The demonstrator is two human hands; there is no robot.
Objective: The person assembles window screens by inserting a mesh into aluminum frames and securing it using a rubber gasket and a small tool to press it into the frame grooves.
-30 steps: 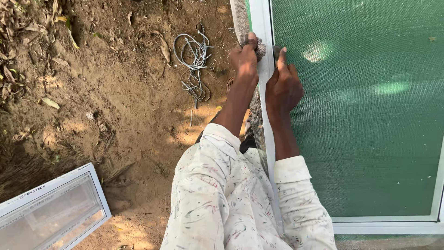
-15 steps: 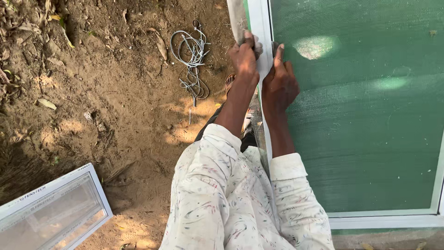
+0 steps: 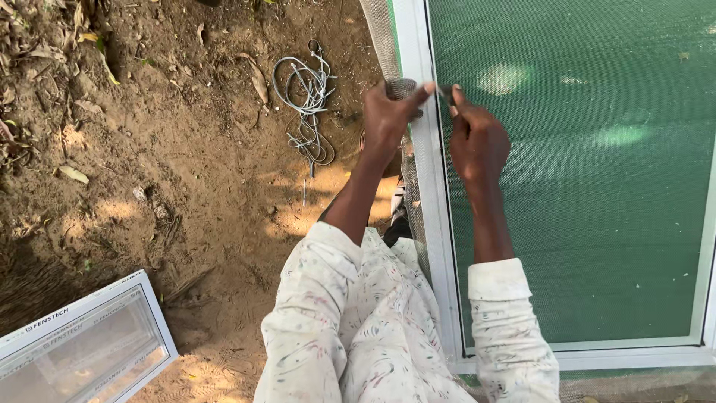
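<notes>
Mesh strip point(image 3: 389, 56) looked grey and frayed, pinched in my left hand point(image 3: 394, 116); my right hand point(image 3: 477, 138), fist closed on a small tool, had slid off the white frame point(image 3: 425, 172) onto the green screen point(image 3: 582, 186)

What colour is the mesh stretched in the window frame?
Green, a fine woven mesh screen inside a white frame; clearest in the head view.

coiled grey cord point(image 3: 307, 97), small white-framed window point(image 3: 82, 351), dry leaves point(image 3: 45, 52)

Person wears a white long-sleeved shirt point(image 3: 373, 328) flecked with fine coloured paint-like streaks; cuffs pushed back, well behind the fingers.
</notes>
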